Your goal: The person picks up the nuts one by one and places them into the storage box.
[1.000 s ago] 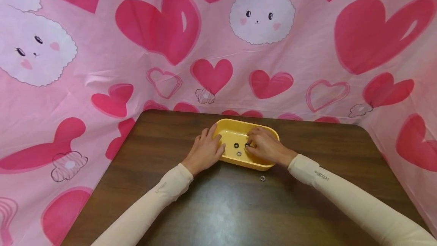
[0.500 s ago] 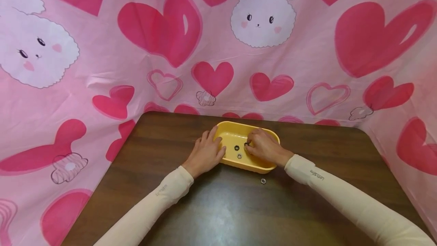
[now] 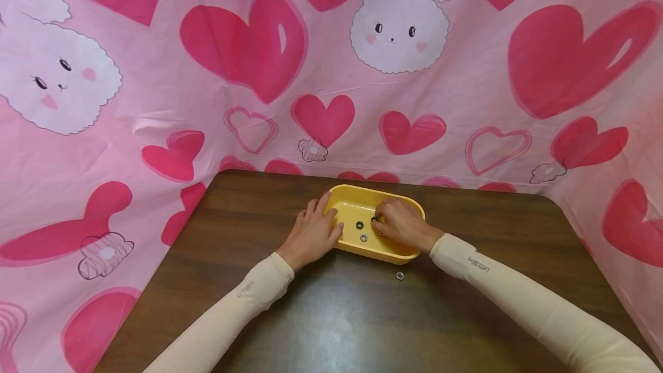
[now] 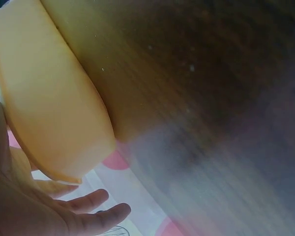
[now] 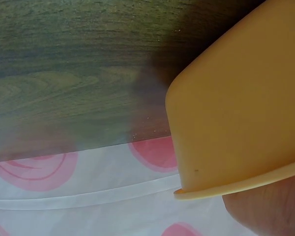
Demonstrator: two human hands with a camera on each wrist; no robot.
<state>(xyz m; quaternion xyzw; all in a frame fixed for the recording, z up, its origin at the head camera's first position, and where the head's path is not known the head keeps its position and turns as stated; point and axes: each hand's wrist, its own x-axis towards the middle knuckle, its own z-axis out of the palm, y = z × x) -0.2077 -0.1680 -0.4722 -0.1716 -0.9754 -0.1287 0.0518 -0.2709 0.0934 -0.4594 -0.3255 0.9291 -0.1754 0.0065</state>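
Note:
A shallow yellow plastic tray [image 3: 349,246] stands on the dark wooden table. My left hand [image 3: 311,231] rests on the tray's left end, thumb and a finger over the rim; in the left wrist view its other fingers stretch out loosely beside the outer wall. Inside the tray, the curled fingertips of my right hand [image 3: 401,222] pinch a dark hex nut [image 3: 374,219], which they partly hide. Left of that hand, a black hex nut [image 3: 359,225] and a silver hex nut [image 3: 364,238] lie on the tray floor. The right wrist view shows mostly the tray's outer wall [image 5: 236,108].
One more silver nut [image 3: 400,276] lies on the table [image 3: 290,315] just in front of the tray. A pink cloth [image 3: 248,45] with hearts and rabbits hangs behind the table and at its sides.
The whole head view has shifted slightly. My right hand stays at the dark nut in the tray, with its wrist moved a little to the left. The left hand has kept its place.

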